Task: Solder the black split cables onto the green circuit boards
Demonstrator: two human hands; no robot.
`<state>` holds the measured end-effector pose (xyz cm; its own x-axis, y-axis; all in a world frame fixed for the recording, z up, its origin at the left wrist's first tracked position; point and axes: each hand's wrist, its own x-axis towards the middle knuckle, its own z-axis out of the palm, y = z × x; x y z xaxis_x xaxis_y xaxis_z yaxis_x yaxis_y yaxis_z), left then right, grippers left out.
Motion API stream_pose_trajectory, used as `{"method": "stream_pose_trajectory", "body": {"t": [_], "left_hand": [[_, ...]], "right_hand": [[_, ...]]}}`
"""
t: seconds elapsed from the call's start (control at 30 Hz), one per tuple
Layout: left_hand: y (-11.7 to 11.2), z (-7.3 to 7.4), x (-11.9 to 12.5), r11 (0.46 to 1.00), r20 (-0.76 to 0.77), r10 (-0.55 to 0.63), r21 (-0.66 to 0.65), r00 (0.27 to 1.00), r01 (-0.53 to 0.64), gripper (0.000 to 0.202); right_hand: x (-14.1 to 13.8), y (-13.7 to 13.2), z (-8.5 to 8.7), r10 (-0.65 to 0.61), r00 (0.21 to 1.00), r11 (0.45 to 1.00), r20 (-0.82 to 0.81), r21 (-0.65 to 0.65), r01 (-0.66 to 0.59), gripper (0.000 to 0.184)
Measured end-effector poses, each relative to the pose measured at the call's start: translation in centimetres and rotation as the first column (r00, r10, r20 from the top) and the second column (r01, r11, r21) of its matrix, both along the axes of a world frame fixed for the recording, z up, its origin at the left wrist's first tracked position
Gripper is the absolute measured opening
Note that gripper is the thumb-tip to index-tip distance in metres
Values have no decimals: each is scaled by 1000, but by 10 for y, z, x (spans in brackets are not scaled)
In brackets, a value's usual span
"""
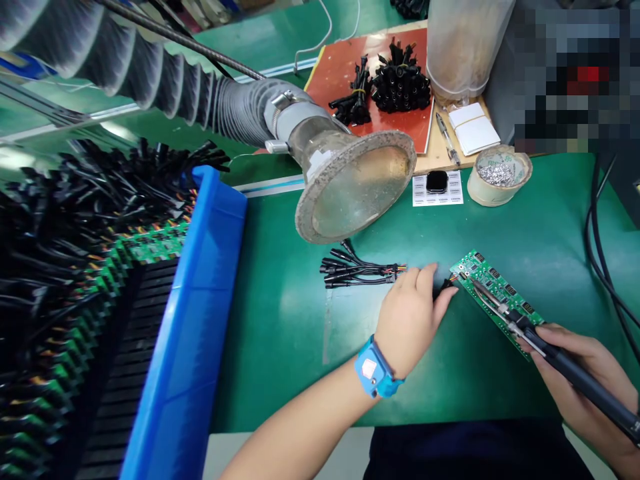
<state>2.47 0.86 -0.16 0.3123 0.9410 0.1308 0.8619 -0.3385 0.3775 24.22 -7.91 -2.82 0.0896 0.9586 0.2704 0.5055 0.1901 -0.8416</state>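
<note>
My left hand (411,310), with a blue strap round its wrist, pinches a short black cable (442,288). The cable's coloured wire ends meet the upper left corner of a green circuit board (493,283). In my right hand (583,373) lies a black soldering iron (555,357), fingers closed round its handle. Its metal tip, with a thin tube alongside, points at the board near the wire ends. Whether the tip touches the board I cannot tell. Several loose black cables (353,272) with bared coloured ends lie just left of my left hand.
A fume extraction hood (357,190) hangs over the bench on a grey hose. At left stands a blue bin (200,280) of wired boards. A tape roll (500,177) holding silvery scraps, a pen (448,140) and cable bundles (400,80) lie behind. Black cords hang at right.
</note>
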Motion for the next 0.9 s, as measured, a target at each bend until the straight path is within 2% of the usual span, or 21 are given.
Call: {"method": "stream_pose_trajectory", "body": {"t": [0.17,0.3,0.5,0.6,0.7,0.8,0.9], "left_hand": [[8,-1,-5,988,206,-50,-130,977,78,9],[14,-1,-9,973,316,-33,-205,948,102,7],[19,-2,-13,949,363,-126,-228,923,219,10],[18,-3,-11,954,380,-91,-230,920,190,10],[14,-3,-5,966,381,-13,-234,925,110,14],[10,-4,2,977,327,55,-214,944,18,10],[7,-4,8,981,249,81,-190,965,-34,7]], "right_hand": [[-1,1,2,0,999,1000,-54,-24,-1,30],[1,0,3,45,995,998,-84,-30,-48,33],[2,-1,2,94,993,993,-70,-70,-99,30],[2,0,3,95,995,992,-24,-84,-97,28],[0,2,7,108,992,993,65,-55,-105,27],[-3,6,12,92,983,996,160,0,-93,25],[-5,7,14,86,975,996,207,-7,-86,24]]}}
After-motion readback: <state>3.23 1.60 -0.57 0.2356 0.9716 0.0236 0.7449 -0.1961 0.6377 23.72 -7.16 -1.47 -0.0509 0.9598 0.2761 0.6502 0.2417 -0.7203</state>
